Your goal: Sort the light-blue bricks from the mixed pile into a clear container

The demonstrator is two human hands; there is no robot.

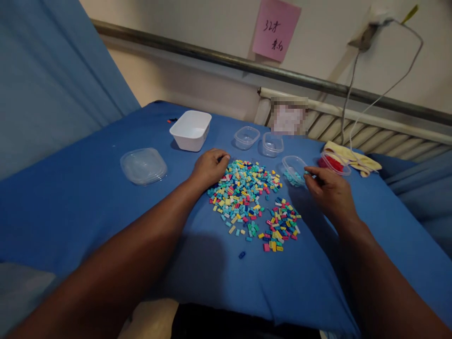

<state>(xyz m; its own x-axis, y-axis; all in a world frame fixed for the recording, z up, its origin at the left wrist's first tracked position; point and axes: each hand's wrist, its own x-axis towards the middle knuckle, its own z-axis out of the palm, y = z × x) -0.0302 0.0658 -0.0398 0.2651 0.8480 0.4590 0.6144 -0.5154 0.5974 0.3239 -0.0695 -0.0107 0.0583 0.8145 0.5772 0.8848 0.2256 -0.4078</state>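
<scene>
At the clear tub's [294,161] near-right rim, the right hand's [332,193] fingers pinch a light-blue brick [306,173], likely light, stiff, best gripped by opposite sides. Left of the tub, the left hand [207,168] meets the brick pile [243,188], its grip unclear.

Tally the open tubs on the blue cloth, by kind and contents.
White plastic tub: 1
Clear tubs, no bricks visible inside: 2
Clear tub with turquoise bricks: 1
Clear tub with red pieces: 1
Total: 5
</scene>
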